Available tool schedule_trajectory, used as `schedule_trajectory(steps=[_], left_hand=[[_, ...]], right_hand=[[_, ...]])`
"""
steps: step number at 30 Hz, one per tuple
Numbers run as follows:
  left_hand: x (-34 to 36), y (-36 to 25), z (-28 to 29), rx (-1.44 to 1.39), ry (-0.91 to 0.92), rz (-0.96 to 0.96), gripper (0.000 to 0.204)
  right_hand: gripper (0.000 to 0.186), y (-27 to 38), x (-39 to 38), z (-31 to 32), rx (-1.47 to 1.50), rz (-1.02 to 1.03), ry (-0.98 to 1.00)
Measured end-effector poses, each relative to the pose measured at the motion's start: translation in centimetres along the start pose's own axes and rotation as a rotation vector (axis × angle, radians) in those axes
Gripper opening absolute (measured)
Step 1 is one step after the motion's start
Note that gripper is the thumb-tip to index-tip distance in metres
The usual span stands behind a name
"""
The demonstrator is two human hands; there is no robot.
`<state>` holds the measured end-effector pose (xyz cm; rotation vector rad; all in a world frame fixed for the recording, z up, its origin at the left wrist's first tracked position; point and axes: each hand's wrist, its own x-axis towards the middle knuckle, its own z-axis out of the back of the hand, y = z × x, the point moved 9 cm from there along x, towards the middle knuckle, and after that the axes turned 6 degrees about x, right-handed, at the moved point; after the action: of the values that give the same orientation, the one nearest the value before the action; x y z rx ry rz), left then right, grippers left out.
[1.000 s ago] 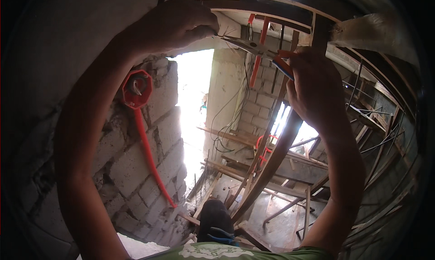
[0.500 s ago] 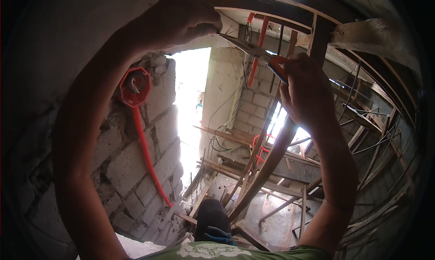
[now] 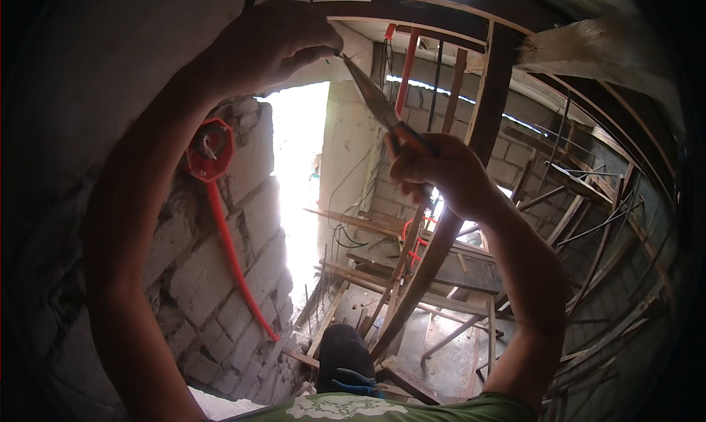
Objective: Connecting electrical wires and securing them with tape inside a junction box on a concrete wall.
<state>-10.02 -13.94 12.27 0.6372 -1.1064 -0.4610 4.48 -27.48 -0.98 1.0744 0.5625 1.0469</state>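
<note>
Your right hand (image 3: 440, 165) is covering much of the handles of the pliers (image 3: 373, 97). Whatever is sitting at the fingertips of your left hand (image 3: 276, 43) is looking too small to tell, and so is any contact with the pliers' tips. Your left forearm (image 3: 136, 201) is hiding part of the wall (image 3: 213, 282). Glare is washing out the far opening (image 3: 300, 150). The near edge is cutting off your shirt (image 3: 441, 409), which is partly hiding a blue thing (image 3: 354, 387).
</note>
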Motion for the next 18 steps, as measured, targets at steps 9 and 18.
schedule_trajectory(steps=[9, 18], left_hand=[[1.0, 1.7, 1.3, -0.326, -0.052, 0.188, 0.015], [0.3, 3.3, 0.1, -0.582, 0.067, 0.261, 0.019]], right_hand=[[0.024, 5.6, -4.6, -0.2, -1.083, 1.014, -0.69], [0.055, 11.1, -8.5, 2.2, -1.674, 1.042, -1.246]])
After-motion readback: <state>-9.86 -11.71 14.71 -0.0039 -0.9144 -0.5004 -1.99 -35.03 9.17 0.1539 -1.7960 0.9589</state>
